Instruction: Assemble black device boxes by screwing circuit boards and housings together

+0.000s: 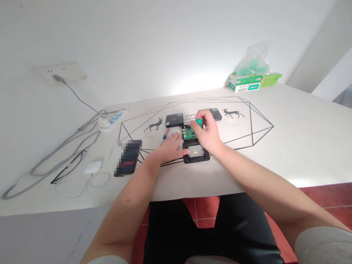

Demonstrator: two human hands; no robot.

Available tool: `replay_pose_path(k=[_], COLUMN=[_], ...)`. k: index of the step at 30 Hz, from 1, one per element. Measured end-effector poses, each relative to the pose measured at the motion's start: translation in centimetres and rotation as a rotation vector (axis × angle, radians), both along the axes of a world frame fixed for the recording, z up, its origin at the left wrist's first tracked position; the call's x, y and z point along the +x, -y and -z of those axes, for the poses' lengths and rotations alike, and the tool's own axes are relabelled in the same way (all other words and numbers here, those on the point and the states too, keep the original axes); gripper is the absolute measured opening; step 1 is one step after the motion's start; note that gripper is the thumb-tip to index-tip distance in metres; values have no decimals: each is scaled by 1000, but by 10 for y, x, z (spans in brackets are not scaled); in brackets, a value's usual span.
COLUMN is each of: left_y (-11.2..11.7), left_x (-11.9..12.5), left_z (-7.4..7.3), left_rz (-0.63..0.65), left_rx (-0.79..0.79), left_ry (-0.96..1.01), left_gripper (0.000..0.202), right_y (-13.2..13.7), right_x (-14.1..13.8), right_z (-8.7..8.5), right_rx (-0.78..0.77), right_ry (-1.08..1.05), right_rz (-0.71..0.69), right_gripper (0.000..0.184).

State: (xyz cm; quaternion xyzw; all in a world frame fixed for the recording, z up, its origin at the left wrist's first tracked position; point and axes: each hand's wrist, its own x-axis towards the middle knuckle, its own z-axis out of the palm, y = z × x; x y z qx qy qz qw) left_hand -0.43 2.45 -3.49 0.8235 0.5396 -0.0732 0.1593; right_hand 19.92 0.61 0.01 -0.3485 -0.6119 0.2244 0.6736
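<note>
Screwdriver-like tool [165,134]: lies on the table, apart from the opened parts; the left hand [173,146] does not grip it.
Left hand: palm down, fingers spread, not closed round anything; its thumb reaches over the left edge of the black shell [205,158].
Left black box [174,120]: looks closed, so apparently no work shows on it.
Green circuit board [189,132]: lies bare just beyond the shell; opening looks done, while closing up is not.
Black shell: lies flat below the board, its metal plate [195,150] facing up.
Right hand [207,130]: pinches a small green item [199,121] over the board's far right; contact with the board cannot be told.
Right black box [216,114]: partly behind that hand, seemingly closed.
Table left: grey cable [78,97] from the wall socket [62,69], glasses [68,167], white case [92,167], power strip [115,120], phone [128,157].
Tabletop [275,154]: white, printed with black lines and deer.
Far right: plastic bag [253,58] on green-and-white boxes [244,82]; red floor tiles [316,198] below.
</note>
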Motion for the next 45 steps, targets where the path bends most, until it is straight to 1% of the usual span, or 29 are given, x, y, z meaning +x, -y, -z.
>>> replay_pose_path(k=[3, 5, 8, 11, 12, 14, 16, 21, 24, 27, 32, 38, 42, 45], left_y=[-2, -3, -3, -3, -3, -4, -5, -8, -9, -8, -8, -9, -7, -7], left_x=[-1, -1, -2, -2, -2, -3, -4, -7, -8, -9, -8, -8, -7, -7], left_z=[2, 4, 4, 4, 4, 5, 6, 13, 15, 14, 12, 13, 11, 11], left_rz=[9, 14, 14, 9, 8, 5, 6, 7, 5, 9, 5, 27, 38, 47], left_rx=[6, 8, 9, 9, 6, 1, 8, 28, 28, 32, 20, 35, 40, 37], left_ry=[7, 12, 22, 51, 61, 82, 114, 203, 240, 248, 183, 141, 102, 73], left_gripper=[117, 118, 119, 117, 117, 118, 118, 116, 116, 114, 116, 115, 114, 114], right_y=[-2, -3, -2, 1, 2, 4, 4, 2, 1, 0, -2, -8, -16, -29], right_x=[0, -1, -2, -1, 0, 2, 3, 2, 2, 2, 4, 6, 6, 15], right_z=[1, 2, 5, 5, 6, 5, 5, 3, 2, 1, -1, -2, 4, 5], right_rx=[8, 8, -24, -99, -126, -151, -127, -22, -2, 0, 3, -56, -57, -73], right_ry=[14, 0, -58, -129, -148, -157, -121, 5, 47, 67, 37, -29, -1, 11], right_rz=[38, 34, -41, -166, -201, -226, -182, -6, 55, 70, 68, 59, 95, 140], right_gripper=[19, 20, 22, 10, 9, 14, 15, 5, 3, 6, 8, 10, 16, 19])
